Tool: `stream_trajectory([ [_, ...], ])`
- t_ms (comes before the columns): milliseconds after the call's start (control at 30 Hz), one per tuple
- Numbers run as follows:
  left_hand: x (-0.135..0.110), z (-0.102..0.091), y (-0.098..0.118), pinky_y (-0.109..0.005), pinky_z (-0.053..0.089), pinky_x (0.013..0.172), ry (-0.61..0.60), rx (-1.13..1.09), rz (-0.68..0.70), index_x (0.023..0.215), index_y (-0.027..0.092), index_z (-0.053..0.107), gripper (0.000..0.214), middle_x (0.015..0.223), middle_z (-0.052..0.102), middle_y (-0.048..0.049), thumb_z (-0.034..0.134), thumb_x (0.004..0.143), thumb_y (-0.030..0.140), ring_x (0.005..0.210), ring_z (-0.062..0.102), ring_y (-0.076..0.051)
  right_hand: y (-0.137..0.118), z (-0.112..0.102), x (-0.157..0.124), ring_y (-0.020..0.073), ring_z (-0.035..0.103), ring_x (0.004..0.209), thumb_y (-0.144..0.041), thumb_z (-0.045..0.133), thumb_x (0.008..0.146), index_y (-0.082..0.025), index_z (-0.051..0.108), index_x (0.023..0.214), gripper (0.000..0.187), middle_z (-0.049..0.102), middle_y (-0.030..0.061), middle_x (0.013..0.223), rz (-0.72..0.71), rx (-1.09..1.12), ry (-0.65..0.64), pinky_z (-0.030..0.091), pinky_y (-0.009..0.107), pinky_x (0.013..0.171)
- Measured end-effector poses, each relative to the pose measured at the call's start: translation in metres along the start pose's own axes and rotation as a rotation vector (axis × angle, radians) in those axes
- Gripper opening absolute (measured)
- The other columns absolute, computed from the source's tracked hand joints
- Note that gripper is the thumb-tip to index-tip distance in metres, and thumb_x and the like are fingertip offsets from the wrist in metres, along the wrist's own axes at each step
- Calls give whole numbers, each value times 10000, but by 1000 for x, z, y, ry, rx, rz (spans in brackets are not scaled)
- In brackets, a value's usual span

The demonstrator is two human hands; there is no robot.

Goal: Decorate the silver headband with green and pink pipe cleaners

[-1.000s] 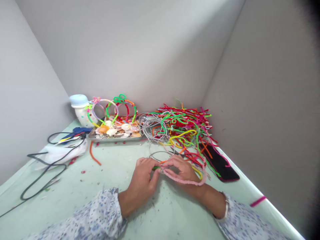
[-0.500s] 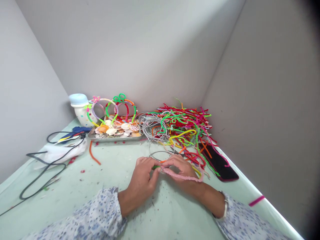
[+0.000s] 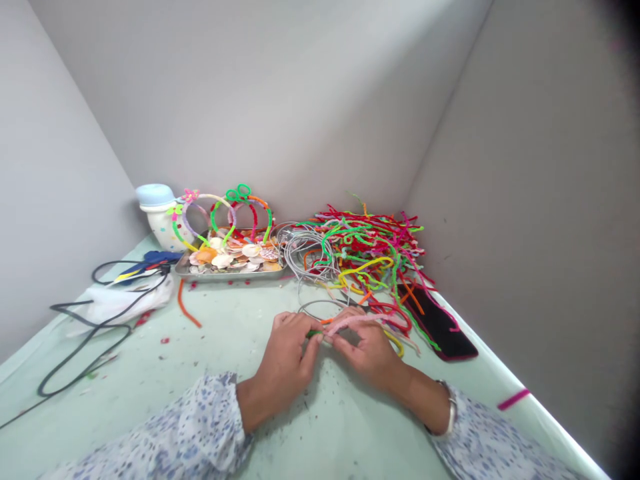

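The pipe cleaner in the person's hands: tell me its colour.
Pale pink pipe cleaner, pinched by the left hand and right hand; the head view shows it.

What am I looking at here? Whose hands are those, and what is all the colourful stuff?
The picture comes from a camera worn on a person's head, looking down at their own two hands on a pale green table. The left hand and the right hand pinch a fuzzy pink pipe cleaner together with a thin wire hoop. Behind them lies a big pile of pipe cleaners in many colours. Further left, a metal tray of seashells holds decorated headbands. A white jar, a blue glue gun with black cables and a dark phone are there too.
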State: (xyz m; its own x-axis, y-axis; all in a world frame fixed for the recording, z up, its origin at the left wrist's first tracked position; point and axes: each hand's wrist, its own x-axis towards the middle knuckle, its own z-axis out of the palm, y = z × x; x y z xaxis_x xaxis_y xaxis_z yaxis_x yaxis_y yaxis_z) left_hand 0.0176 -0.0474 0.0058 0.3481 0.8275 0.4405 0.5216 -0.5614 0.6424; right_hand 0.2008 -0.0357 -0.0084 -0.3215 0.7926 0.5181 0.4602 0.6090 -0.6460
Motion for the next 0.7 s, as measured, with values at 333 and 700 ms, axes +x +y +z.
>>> stream_trajectory([
  [333,0,1,1,-393,349,852,-16,36,7,905,200,593,121,847,641,-16,487,883,147,844,559,-202,-6,-1,3,198,604,861,-132,675,792,-216,636,808,93,678,15,827,1,0,42,454,346,817],
  [700,1,2,1,-409,369,851,-23,64,-21,912,202,605,129,856,656,-28,486,878,165,846,565,-217,-8,-3,2,202,601,842,-153,667,801,-215,626,799,75,676,16,817,12,-2,34,445,358,812],
])
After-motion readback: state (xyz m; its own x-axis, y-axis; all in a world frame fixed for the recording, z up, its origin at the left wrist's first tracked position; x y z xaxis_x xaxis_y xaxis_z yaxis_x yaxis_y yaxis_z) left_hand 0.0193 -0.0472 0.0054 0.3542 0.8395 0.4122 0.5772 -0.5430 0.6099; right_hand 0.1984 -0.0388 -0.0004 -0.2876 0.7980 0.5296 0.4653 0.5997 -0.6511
